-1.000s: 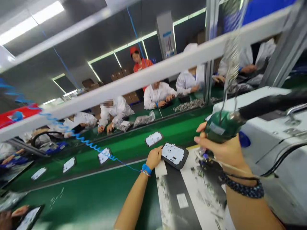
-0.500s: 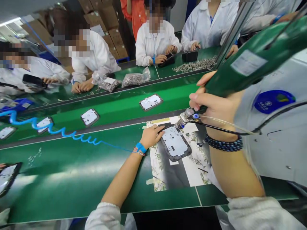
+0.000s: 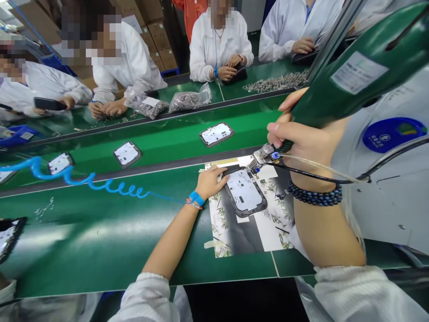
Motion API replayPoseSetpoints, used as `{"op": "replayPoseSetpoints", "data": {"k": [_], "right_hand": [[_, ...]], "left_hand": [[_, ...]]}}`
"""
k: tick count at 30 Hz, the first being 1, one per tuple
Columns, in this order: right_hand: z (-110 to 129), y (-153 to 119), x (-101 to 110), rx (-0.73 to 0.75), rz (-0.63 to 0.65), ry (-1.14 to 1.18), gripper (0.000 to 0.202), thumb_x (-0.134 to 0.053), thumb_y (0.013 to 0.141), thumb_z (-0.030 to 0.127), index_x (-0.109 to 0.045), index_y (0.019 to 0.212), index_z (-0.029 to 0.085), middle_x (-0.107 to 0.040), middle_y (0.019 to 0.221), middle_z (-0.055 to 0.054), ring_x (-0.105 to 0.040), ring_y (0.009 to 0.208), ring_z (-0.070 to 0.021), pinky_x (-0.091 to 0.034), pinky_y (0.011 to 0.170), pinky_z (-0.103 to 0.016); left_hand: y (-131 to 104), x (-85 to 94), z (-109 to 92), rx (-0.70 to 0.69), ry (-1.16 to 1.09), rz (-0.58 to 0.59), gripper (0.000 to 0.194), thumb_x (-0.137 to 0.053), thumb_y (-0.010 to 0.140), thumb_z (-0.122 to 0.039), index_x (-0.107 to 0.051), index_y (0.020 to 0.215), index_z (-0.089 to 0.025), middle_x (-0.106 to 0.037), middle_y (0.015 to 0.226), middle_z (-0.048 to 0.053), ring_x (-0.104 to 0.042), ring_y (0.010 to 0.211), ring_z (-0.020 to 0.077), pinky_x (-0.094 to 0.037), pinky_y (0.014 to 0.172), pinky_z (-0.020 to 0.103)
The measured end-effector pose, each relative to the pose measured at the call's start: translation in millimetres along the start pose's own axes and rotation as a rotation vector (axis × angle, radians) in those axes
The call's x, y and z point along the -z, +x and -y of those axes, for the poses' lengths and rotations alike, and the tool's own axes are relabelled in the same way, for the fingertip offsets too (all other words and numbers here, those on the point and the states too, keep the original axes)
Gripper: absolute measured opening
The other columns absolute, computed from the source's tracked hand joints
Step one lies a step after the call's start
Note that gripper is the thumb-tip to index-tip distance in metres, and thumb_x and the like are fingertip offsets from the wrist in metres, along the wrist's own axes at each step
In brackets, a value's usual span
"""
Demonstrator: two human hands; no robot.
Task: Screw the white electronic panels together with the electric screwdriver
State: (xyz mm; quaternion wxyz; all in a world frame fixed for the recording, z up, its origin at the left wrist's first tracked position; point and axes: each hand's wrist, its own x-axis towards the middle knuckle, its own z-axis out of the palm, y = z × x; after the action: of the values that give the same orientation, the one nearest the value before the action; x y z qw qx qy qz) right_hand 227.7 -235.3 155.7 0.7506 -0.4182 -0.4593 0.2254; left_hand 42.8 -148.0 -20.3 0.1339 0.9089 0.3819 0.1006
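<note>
A dark-framed panel (image 3: pixel 245 194) with a white inner plate lies on a printed sheet (image 3: pixel 246 239) in front of me. At its upper left edge rests my left hand (image 3: pixel 210 181), thumb and forefinger spread apart, the fingertips touching the frame. A blue strap (image 3: pixel 196 197) circles that wrist. My right hand (image 3: pixel 298 134) is wrapped round a green electric screwdriver (image 3: pixel 338 85), held at a slant. Its metal nozzle (image 3: pixel 259 157), with thin tubes attached, reaches the panel's upper right corner. Whether the tip touches a screw is too small to tell.
Similar panels (image 3: pixel 216 134) lie on the green conveyor belt (image 3: pixel 167 141) beyond the bench. A coiled blue cord (image 3: pixel 90 183) crosses on the left. A white machine (image 3: pixel 395 192) stands at right. Opposite, co-workers in white coats sit near bags of small metal parts (image 3: pixel 189 100).
The view has shifted slightly. My left fingers have drawn back a little along the panel's edge. The screwdriver nozzle stays at the same corner.
</note>
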Motion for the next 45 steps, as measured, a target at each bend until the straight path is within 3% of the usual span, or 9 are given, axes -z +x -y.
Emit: {"op": "replayPoseSetpoints", "data": {"k": [5,8,12,15,18,23,26,30,45], "right_hand": [[-3.2,5.8,9.6,0.141,-0.033,0.09,0.02,-0.067,0.064,0.001,-0.059,0.074,0.017,-0.047,0.05,0.007,-0.038,0.038,-0.0079,-0.028,0.04,-0.027],[-1.4,7.8,15.8,0.181,-0.067,0.102,0.02,-0.068,0.064,0.001,-0.06,0.073,0.017,-0.048,0.05,0.007,-0.038,0.037,-0.008,-0.027,0.04,-0.027],[4.3,7.4,22.5,0.196,-0.111,0.077,0.021,-0.068,0.064,0.001,-0.062,0.072,0.018,-0.05,0.05,0.006,-0.04,0.039,-0.0103,-0.028,0.043,-0.03],[5.8,6.0,23.7,0.164,-0.139,0.04,0.019,-0.07,0.063,0.004,-0.063,0.072,0.019,-0.051,0.049,0.005,-0.042,0.039,-0.0113,-0.03,0.044,-0.03],[6.1,5.1,22.8,0.117,-0.118,0.042,0.017,-0.069,0.064,0.006,-0.062,0.074,0.019,-0.051,0.049,0.006,-0.044,0.039,-0.0108,-0.031,0.044,-0.028],[7.4,5.0,24.4,0.068,-0.111,0.045,0.017,-0.071,0.063,0.008,-0.061,0.073,0.018,-0.052,0.05,0.005,-0.045,0.04,-0.0104,-0.033,0.044,-0.028],[8.2,4.8,25.5,0.063,-0.127,0.025,0.017,-0.072,0.064,0.008,-0.061,0.073,0.017,-0.054,0.052,0.005,-0.046,0.04,-0.0102,-0.034,0.044,-0.028],[11.0,4.1,22.5,0.06,-0.143,-0.029,0.016,-0.073,0.064,0.008,-0.062,0.072,0.017,-0.055,0.053,0.005,-0.047,0.041,-0.009,-0.037,0.045,-0.028],[12.8,0.2,14.6,-0.008,-0.047,-0.11,0.015,-0.072,0.062,0.012,-0.059,0.065,0.018,-0.055,0.052,0.004,-0.049,0.043,-0.0099,-0.041,0.048,-0.028]], "left_hand": [[9.2,7.7,-5.9,-0.01,0.186,0.114,0.042,-0.044,0.101,-0.03,-0.057,0.14,-0.021,-0.072,0.111,0.01,-0.07,0.1,0.0245,-0.052,0.084,0.032],[13.5,20.5,8.1,0.059,0.255,0.146,0.047,-0.048,0.097,-0.027,-0.052,0.144,-0.023,-0.074,0.105,0.01,-0.071,0.097,0.0262,-0.052,0.086,0.034],[21.8,51.3,54.5,0.27,0.29,0.036,0.043,-0.05,0.095,-0.027,-0.059,0.137,-0.022,-0.076,0.1,0.011,-0.072,0.096,0.0288,-0.052,0.088,0.036],[35.5,76.1,95.9,0.44,0.317,-0.083,0.043,-0.045,0.096,-0.025,-0.062,0.134,-0.015,-0.076,0.103,0.015,-0.071,0.099,0.0312,-0.052,0.089,0.038],[51.0,86.8,127.8,0.59,0.304,-0.18,0.044,-0.048,0.094,-0.025,-0.064,0.13,-0.006,-0.073,0.113,0.021,-0.069,0.109,0.0336,-0.051,0.094,0.039],[47.5,61.7,136.6,0.664,0.222,-0.301,0.046,-0.042,0.097,-0.027,-0.062,0.134,-0.006,-0.077,0.1,0.016,-0.071,0.1,0.0305,-0.054,0.088,0.037],[25.4,38.3,120.9,0.584,0.188,-0.367,0.046,-0.044,0.096,-0.026,-0.06,0.136,-0.011,-0.077,0.096,0.012,-0.068,0.1,0.0302,-0.053,0.089,0.04],[-0.1,19.9,102.7,0.421,0.171,-0.384,0.033,-0.054,0.09,-0.026,-0.074,0.115,-0.018,-0.073,0.117,0.011,-0.061,0.115,0.0285,-0.046,0.105,0.041],[-3.2,11.9,108.3,0.364,0.145,-0.426,0.032,-0.055,0.089,-0.027,-0.075,0.112,-0.018,-0.071,0.118,0.012,-0.059,0.115,0.0293,-0.047,0.104,0.045]]}}
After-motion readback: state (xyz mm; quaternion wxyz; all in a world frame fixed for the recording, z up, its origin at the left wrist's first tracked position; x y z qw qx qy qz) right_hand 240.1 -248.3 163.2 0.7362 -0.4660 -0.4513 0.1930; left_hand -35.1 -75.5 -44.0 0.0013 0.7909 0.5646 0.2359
